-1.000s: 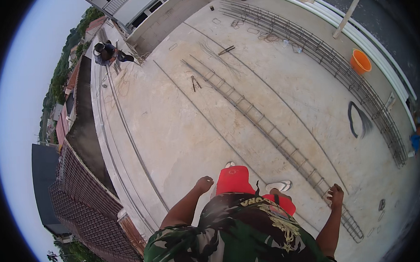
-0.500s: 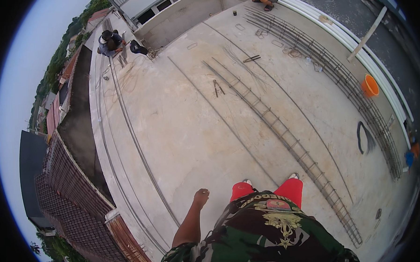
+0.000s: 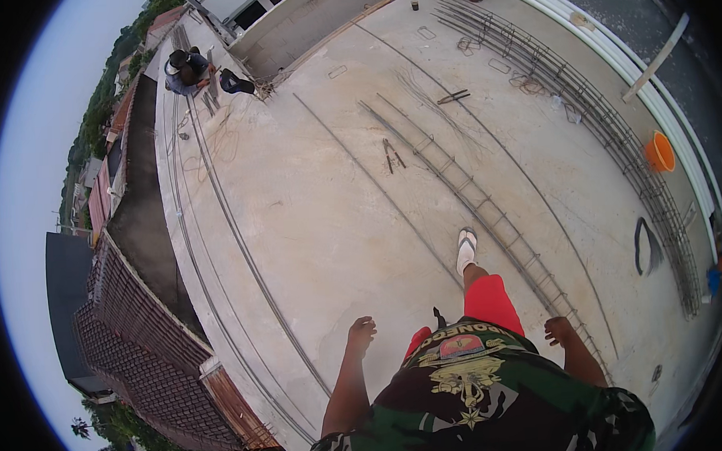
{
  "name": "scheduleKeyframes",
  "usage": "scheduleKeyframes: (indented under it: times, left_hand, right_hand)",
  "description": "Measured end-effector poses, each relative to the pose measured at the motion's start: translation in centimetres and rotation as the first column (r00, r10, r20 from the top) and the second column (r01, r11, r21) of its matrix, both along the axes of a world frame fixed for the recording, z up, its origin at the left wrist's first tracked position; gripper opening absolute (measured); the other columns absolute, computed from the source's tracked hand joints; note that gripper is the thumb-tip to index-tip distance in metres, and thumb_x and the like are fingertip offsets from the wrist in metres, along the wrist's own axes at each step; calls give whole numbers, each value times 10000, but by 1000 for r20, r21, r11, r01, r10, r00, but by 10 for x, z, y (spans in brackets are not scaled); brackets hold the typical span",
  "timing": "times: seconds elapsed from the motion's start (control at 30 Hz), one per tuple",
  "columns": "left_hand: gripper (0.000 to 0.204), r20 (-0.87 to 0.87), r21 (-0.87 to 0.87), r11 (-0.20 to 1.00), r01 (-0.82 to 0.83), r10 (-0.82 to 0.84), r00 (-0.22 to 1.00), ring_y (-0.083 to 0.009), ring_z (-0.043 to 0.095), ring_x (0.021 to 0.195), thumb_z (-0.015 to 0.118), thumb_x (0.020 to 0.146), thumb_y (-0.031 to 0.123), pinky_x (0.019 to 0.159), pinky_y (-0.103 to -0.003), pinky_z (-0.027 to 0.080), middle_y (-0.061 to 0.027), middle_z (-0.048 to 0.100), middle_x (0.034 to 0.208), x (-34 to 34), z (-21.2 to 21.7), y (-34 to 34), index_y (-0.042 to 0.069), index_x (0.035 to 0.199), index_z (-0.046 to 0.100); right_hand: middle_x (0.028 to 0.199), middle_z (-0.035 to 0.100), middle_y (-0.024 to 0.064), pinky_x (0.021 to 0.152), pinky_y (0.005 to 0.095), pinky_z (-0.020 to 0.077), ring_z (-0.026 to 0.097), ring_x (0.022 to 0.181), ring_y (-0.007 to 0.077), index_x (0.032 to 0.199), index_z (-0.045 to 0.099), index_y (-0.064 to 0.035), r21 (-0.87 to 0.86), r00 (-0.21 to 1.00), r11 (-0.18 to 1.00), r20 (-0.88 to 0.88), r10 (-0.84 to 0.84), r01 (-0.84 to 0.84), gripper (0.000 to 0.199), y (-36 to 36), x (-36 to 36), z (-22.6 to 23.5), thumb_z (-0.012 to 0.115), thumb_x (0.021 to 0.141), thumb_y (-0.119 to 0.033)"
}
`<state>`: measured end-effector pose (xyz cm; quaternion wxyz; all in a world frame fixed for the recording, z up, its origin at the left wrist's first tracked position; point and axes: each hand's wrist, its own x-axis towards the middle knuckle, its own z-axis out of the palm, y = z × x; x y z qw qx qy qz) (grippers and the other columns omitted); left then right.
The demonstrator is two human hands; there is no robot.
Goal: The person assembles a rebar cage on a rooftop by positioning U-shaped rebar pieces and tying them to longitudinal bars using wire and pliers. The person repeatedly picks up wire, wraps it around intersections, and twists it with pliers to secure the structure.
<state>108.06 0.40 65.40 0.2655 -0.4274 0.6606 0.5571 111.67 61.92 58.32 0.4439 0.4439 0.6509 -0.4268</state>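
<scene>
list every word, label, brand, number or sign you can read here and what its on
Camouflage shirt: a curved line of pale lettering above a printed emblem; I won't copy the wording out.
Emblem: any finer print is too small to read.
Orange bucket: no readable text.
No other readable text or signs.

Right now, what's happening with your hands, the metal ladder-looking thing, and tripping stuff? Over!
Left hand, right hand: both look empty. Rebar frame: on floor. Possible trip: loose bar near foot.
</scene>
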Motion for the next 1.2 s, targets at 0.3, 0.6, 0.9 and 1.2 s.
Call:
scheduleKeyframes:
  times: [0.3,0.6,0.9,1.2]
  left_hand:
    - [268,169,-29,952,-303,304,938,-187,620,724,548,842,136,532,-284,452,-60,643,955,41,-7,-63,111,1106,583]
    - [268,148,165,939,-303,280,948,-213,630,771,532,858,178,585,-311,473,-68,639,953,-72,-44,-112,110,1113,578]
    - [300,250,-9,998,-69,69,966,-187,604,697,564,876,175,610,-331,501,-105,620,918,-323,-48,-236,63,1154,542]
    - [328,219,51,997,56,-66,974,-135,559,625,574,878,178,547,-272,479,-92,606,855,-521,-165,-205,24,1166,547]
  right_hand:
    - [836,604,78,497,309,483,601,675,173,1174,556,39,-39,936,983,-313,158,-179,457,-85,-321,62,592,790,-205]
    - [838,597,85,481,302,472,602,666,187,1227,510,59,6,930,981,-317,184,-192,521,-147,-448,58,592,789,-213]
    - [877,625,96,534,427,533,654,721,263,1046,624,-40,-40,993,993,33,109,-108,262,-227,-378,-7,556,839,-186]
    - [886,663,117,590,353,510,636,750,224,1016,660,-45,-16,820,821,-66,569,-571,294,-274,-516,-118,576,806,-233]
